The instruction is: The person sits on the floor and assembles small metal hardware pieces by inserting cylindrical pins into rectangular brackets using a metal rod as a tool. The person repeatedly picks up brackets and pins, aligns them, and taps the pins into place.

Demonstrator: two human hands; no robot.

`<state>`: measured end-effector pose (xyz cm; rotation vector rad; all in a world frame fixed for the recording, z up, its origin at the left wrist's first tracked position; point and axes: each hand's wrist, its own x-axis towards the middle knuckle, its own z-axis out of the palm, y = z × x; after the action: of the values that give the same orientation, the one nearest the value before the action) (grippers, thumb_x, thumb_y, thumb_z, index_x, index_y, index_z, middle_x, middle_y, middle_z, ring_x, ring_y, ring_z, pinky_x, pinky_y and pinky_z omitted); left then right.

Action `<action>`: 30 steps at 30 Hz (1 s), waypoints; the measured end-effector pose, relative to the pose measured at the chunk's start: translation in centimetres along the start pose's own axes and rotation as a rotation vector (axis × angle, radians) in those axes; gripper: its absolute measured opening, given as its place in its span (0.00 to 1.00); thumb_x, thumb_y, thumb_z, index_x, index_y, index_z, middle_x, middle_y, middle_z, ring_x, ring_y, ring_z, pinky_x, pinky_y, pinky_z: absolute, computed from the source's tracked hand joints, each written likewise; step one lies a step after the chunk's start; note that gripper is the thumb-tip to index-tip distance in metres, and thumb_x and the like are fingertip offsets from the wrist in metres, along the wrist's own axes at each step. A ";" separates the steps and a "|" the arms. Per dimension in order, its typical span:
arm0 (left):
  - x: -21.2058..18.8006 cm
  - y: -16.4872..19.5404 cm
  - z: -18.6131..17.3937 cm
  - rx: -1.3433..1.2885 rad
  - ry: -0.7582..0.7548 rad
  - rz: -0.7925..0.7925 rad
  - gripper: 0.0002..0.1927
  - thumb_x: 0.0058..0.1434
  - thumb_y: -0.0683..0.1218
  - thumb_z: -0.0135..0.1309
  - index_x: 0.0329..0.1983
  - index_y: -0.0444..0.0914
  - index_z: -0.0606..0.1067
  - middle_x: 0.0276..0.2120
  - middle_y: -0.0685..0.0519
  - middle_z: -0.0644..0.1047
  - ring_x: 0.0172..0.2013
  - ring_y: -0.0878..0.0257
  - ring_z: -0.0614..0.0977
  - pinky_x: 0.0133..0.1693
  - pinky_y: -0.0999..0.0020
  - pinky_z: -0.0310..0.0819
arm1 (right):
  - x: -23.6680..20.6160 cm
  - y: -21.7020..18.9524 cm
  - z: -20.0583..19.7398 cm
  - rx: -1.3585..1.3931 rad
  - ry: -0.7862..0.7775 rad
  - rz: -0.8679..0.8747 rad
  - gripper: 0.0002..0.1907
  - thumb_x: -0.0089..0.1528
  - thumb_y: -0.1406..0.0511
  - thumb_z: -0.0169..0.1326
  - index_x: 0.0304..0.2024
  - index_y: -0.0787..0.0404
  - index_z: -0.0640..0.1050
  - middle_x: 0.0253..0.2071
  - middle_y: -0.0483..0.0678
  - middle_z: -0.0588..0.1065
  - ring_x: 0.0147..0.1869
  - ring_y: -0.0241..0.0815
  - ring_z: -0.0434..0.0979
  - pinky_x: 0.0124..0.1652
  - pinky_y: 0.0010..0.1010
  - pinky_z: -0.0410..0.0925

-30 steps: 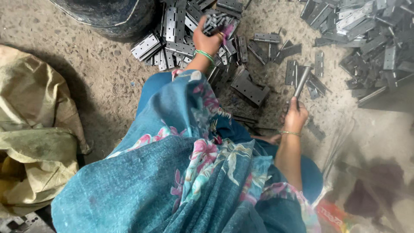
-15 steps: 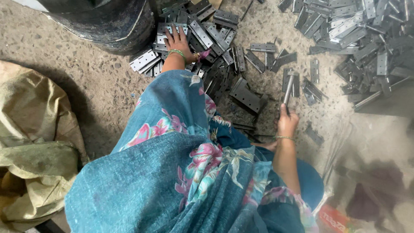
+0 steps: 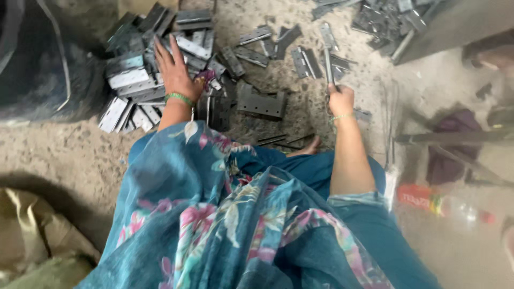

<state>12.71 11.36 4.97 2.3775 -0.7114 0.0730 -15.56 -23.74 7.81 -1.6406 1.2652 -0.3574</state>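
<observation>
Hinge strip [image 3: 327, 60] — upright in right hand [image 3: 340, 99]

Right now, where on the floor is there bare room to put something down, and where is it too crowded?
Bare sandy floor lies between the hinge pile, the dark drum and the tan sack. A smaller bare strip runs right of the right hand. It is crowded under the left hand and among the scattered hinges between both hands.

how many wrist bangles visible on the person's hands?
2. A green bangle on the left hand, which rests on the pile of metal hinges; a thin bangle on the right hand, which grips a metal rod.
</observation>
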 end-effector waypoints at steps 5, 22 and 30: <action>-3.5 5.3 -2.6 -0.203 -0.073 0.248 0.67 0.42 0.41 0.75 0.82 0.41 0.48 0.77 0.30 0.39 0.76 0.31 0.50 0.75 0.50 0.54 | 3.9 0.0 -5.4 -0.687 0.227 -0.129 0.21 0.64 0.55 0.59 0.40 0.70 0.81 0.37 0.65 0.79 0.43 0.63 0.79 0.45 0.47 0.71; -13.6 5.1 6.7 -0.749 -0.252 -0.004 0.41 0.55 0.33 0.63 0.73 0.35 0.63 0.68 0.41 0.70 0.65 0.51 0.77 0.64 0.62 0.72 | 4.1 3.6 -6.4 -0.960 0.211 0.161 0.24 0.63 0.66 0.55 0.62 0.64 0.73 0.60 0.63 0.74 0.65 0.59 0.73 0.61 0.43 0.68; -13.8 5.3 6.1 -0.800 -0.270 -0.056 0.35 0.58 0.32 0.60 0.69 0.31 0.63 0.64 0.43 0.69 0.62 0.54 0.76 0.60 0.65 0.74 | 6.3 -0.1 0.0 -1.098 -0.168 -0.151 0.42 0.65 0.51 0.53 0.75 0.59 0.54 0.76 0.59 0.51 0.78 0.60 0.49 0.72 0.64 0.40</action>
<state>-2.48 10.84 0.06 1.6421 -0.6359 -0.4780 -12.86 -29.11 5.90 -2.6075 1.2759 0.4890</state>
